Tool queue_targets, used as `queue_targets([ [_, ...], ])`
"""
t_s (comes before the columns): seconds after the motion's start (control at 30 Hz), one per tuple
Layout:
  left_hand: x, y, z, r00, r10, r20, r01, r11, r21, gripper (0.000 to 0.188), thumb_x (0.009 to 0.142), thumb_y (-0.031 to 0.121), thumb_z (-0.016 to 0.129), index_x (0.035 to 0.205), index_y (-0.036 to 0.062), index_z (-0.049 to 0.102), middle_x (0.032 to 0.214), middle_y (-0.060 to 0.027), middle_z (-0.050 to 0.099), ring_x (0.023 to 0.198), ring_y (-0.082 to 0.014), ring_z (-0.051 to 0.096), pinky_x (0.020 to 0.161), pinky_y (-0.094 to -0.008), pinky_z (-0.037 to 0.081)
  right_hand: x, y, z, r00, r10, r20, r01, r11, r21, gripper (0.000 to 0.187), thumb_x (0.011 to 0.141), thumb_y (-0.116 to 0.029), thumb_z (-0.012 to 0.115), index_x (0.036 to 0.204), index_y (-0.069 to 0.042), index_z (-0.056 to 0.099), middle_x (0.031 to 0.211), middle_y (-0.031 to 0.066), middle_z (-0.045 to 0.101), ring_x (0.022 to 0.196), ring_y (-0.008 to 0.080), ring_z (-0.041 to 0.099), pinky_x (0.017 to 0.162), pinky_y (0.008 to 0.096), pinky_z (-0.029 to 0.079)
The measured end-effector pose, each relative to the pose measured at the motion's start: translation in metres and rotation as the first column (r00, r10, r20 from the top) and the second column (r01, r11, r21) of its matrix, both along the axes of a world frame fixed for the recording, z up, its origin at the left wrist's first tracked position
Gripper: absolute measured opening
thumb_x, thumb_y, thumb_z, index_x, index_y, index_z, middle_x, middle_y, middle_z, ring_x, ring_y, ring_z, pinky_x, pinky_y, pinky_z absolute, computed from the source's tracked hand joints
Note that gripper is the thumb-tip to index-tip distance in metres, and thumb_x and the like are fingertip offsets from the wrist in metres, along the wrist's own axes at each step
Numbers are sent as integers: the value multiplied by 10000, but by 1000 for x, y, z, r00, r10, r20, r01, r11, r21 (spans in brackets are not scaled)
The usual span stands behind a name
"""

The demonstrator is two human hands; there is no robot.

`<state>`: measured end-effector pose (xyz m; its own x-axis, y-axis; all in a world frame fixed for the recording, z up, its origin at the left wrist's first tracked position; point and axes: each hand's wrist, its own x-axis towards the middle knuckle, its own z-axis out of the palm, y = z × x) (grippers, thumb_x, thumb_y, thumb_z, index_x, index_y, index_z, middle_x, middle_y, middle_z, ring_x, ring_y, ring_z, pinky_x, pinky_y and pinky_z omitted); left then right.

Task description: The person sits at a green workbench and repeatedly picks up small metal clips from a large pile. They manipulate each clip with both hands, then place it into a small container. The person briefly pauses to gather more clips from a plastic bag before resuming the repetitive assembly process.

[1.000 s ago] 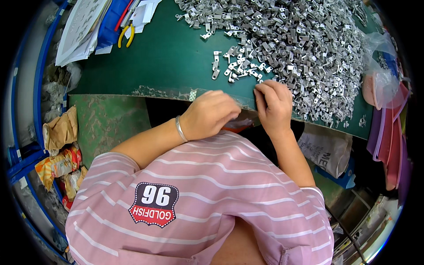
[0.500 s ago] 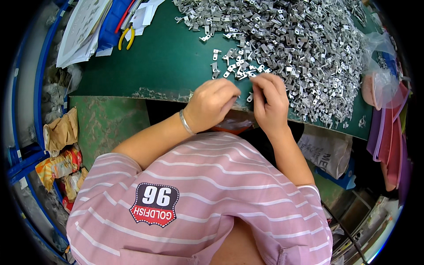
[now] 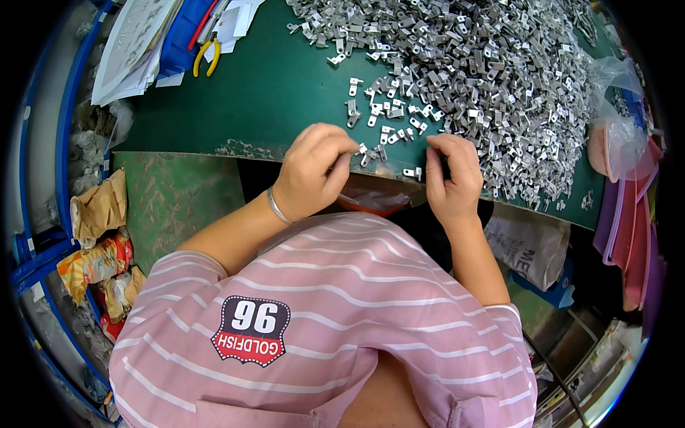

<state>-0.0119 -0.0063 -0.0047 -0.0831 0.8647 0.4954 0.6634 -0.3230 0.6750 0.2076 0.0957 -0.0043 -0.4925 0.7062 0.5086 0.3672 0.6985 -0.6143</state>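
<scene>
Small silver metal brackets, bent and with holes, lie in a big pile (image 3: 492, 93) on the green table (image 3: 235, 107). Several loose ones are spread between my hands. My left hand (image 3: 314, 170) is at the table's near edge, its fingers curled and closed. Its fingertips are right beside a loose bracket (image 3: 362, 149); whether anything is pinched between them is hidden. My right hand (image 3: 455, 177) is by the pile's near left side, fingers bent and the thumb close to the index finger. Beside that thumb, a single bracket (image 3: 412, 172) lies at the table edge.
Yellow-handled pliers (image 3: 207, 58), a blue bin (image 3: 178, 43) and stacked papers (image 3: 128, 53) are at the far left. A pink container with clear plastic (image 3: 603, 146) is at the right edge. Blue shelving (image 3: 64, 128) stands at left; a pale sack (image 3: 528, 242) is below the table.
My hands have moved apart, the left one leftward and the right one rightward. More loose brackets now show on the table between them, including one by the right thumb.
</scene>
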Motion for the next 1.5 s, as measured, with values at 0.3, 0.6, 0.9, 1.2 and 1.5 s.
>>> queue_targets([
  [0.3,6,4,3,985,-139,-103,126,985,-121,220,751,9,753,948,61,669,932,-90,644,862,-300,624,806,-404,480,-3,-22,-6,944,330,0,-330,944,-16,240,750,49,756,953,-37,663,889,96,665,817,319,615,723,409,475],
  [0.6,25,18,8,997,-30,71,40,989,-146,263,763,75,785,983,30,647,978,-113,614,855,-326,604,758,-387,510,-29,0,-5,998,57,1,-57,988,141,267,802,69,701,1055,-16,685,1030,121,674,907,327,628,801,408,500],
  [0.9,23,17,0,979,-181,-99,182,983,10,253,765,30,747,1001,32,655,999,-115,626,914,-316,612,798,-419,505,6,-16,-12,921,387,-42,-383,921,75,308,689,64,722,982,-23,677,979,116,673,853,325,635,732,413,517],
  [1.2,28,21,-4,961,-227,-158,221,974,-55,278,763,35,763,1025,48,670,1087,-96,652,963,-315,618,833,-410,482,-19,2,-7,995,35,95,-52,982,184,304,764,35,694,1062,-16,661,1061,139,647,946,358,618,804,439,494],
  [1.5,16,-11,-11,924,-378,-56,381,923,51,251,732,-27,729,968,51,704,1015,-102,682,895,-298,649,775,-391,502,-3,-38,-6,944,330,0,-330,944,16,364,742,17,690,1103,-22,659,1064,127,640,920,345,626,778,445,495],
])
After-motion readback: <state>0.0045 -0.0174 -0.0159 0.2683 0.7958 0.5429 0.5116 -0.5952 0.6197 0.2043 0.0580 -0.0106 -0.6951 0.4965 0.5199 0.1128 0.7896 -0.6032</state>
